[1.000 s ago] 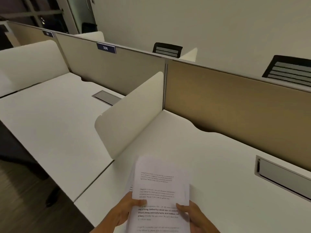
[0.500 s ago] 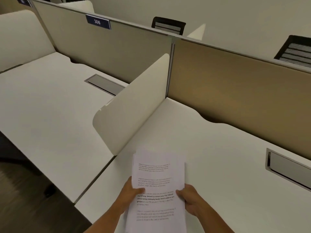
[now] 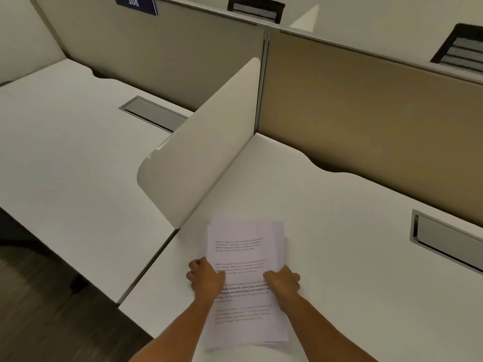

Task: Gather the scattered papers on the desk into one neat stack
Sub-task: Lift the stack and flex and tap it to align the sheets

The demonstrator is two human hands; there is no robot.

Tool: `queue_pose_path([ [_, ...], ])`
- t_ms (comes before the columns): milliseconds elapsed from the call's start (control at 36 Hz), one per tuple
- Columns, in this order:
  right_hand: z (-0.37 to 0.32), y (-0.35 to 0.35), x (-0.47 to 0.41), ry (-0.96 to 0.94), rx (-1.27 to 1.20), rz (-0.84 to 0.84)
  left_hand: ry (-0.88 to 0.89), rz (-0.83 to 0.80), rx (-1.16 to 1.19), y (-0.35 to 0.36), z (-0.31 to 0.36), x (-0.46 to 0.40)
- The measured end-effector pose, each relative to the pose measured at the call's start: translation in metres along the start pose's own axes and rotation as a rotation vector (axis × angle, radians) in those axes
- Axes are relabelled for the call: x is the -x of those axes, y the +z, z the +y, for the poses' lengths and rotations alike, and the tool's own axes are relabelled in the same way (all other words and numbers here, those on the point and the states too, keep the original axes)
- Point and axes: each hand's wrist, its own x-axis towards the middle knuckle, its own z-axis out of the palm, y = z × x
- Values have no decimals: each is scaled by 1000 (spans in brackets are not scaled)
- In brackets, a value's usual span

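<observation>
While squaring edges: stack of papers (image 3: 245, 278) flat on the tabletop (image 3: 352, 257), beside the divider (image 3: 198, 158); left hand (image 3: 206, 279) and right hand (image 3: 283, 282) gripping opposite long edges, fingers curled, likely to align sheets evenly.

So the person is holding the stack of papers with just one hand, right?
Not quite. The head view shows both hands on the stack of papers: the left hand holds its left edge and the right hand its right edge, over the white desk.
</observation>
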Motion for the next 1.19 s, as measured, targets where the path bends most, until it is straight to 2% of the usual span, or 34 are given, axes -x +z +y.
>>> queue_pose_path([
  [139, 1, -3, -7, 107, -268, -80, -11, -25, 92, 1, 7, 2],
  [250, 3, -2, -16, 108, -441, -124, -12, -98, 380, -1, 6, 1],
  [306, 5, -2, -17, 120, -485, -168, -17, -141, 458, -2, 3, 1],
  [417, 14, -6, -21, 108, -516, -211, 2, -186, 468, -8, -5, -3],
  [556, 27, -13, -20, 35, -500, -220, 83, -378, 538, -17, -17, -1],
  [750, 43, -24, -14, -35, -527, -276, 119, -312, 522, -7, -7, 11],
  [889, 54, -36, -9, -60, -564, -238, 82, -126, 145, 0, 10, 14],
  [972, 61, -38, -8, -54, -576, -216, 104, -172, 181, 7, 15, 22],
  [1083, 69, -32, -11, -62, -578, -168, 96, -190, 368, 11, 14, 31],
  [1194, 74, -22, -12, -61, -551, -115, 115, -234, 392, 15, 7, 35],
])
